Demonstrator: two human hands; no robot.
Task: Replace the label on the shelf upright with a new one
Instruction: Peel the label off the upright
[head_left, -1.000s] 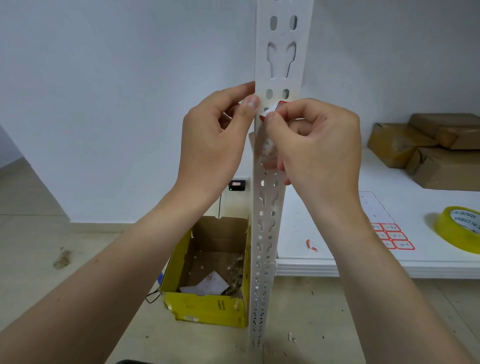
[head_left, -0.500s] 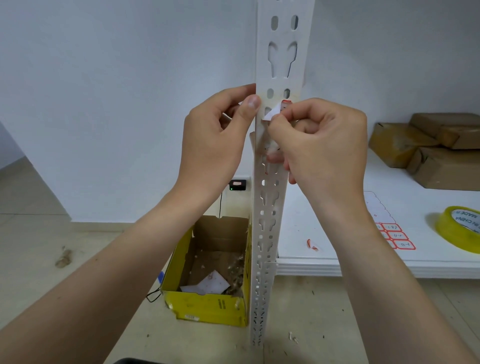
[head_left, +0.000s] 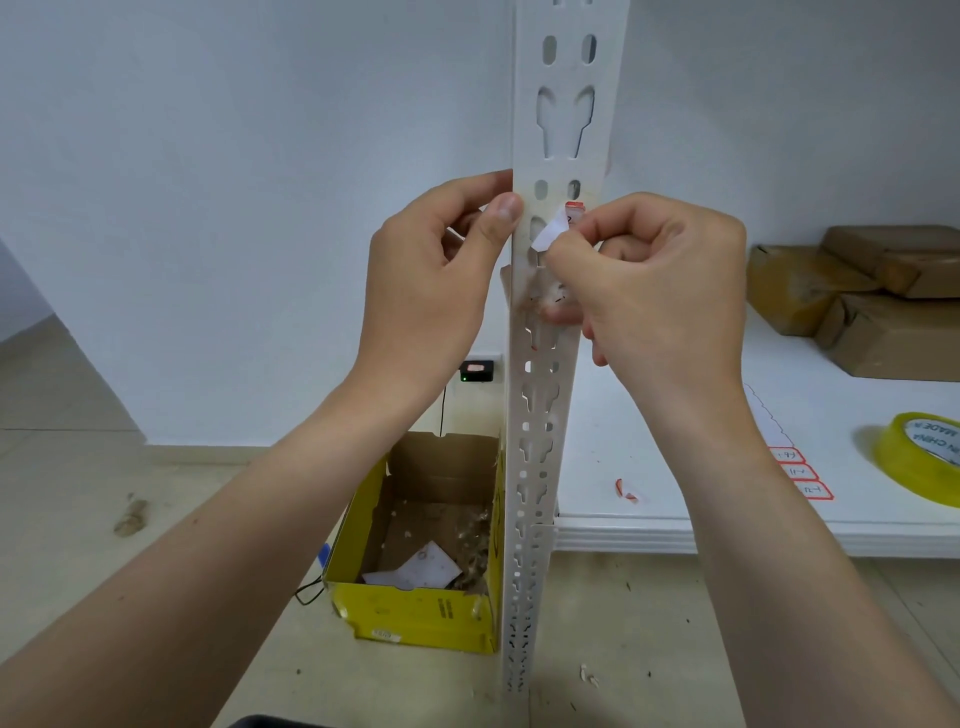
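Head view: I see the right hand (head_left: 660, 291) pinching the curled, half-peeled label (head_left: 553, 231), its red top edge stuck to the shelf upright (head_left: 566, 119); the left hand (head_left: 431, 280) grips the upright's left edge.

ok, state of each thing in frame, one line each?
White slotted metal shelf upright: vertical.
Red-bordered white paper label: half peeled off upright.
Left hand: grips upright's edge.
Right hand: pinches label's loose flap.
Yellow cardboard box: open, scraps inside.
Yellow tape roll: flat on white shelf.

Open room left of the upright (head_left: 566, 130); clutter right.
Parcels (head_left: 872, 291) and tape (head_left: 919, 457) sit far right on the shelf (head_left: 649, 415); a box (head_left: 415, 618) stands low, just left of the upright.
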